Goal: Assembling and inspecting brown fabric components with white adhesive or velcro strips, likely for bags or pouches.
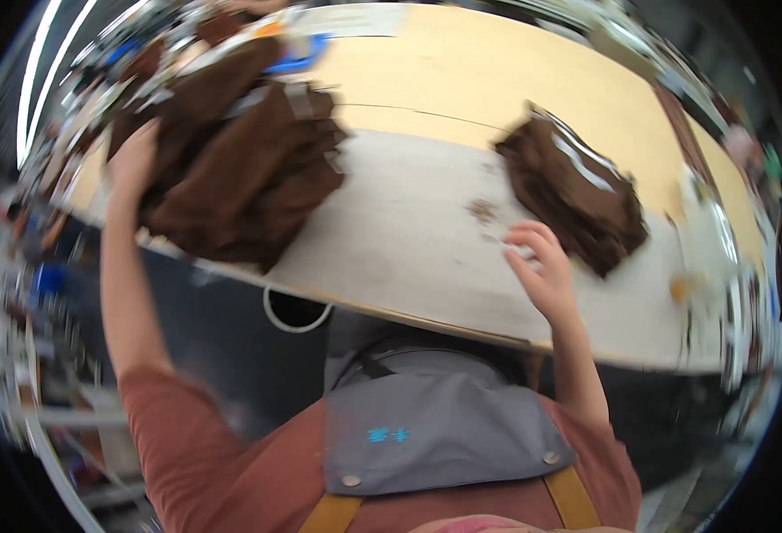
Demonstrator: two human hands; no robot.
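At the table's left side lies a large, loose heap of brown fabric pieces (249,169) with small white tags along its right edge. My left hand (135,158) is closed on the left edge of this heap; blur and cloth partly hide its fingers. Over the near right part of the table, my right hand (542,266) has its fingers curled around something small and whitish that I cannot make out. Just beyond that hand sits a smaller, flatter stack of brown fabric (577,191), with white strips on top.
The table (408,204) has a pale grey near part and a yellowish far part. A small scatter of brown bits (482,210) lies left of my right hand. A blue tray (300,55) stands behind the heap. Below the front edge is a white ring-shaped rim (297,327).
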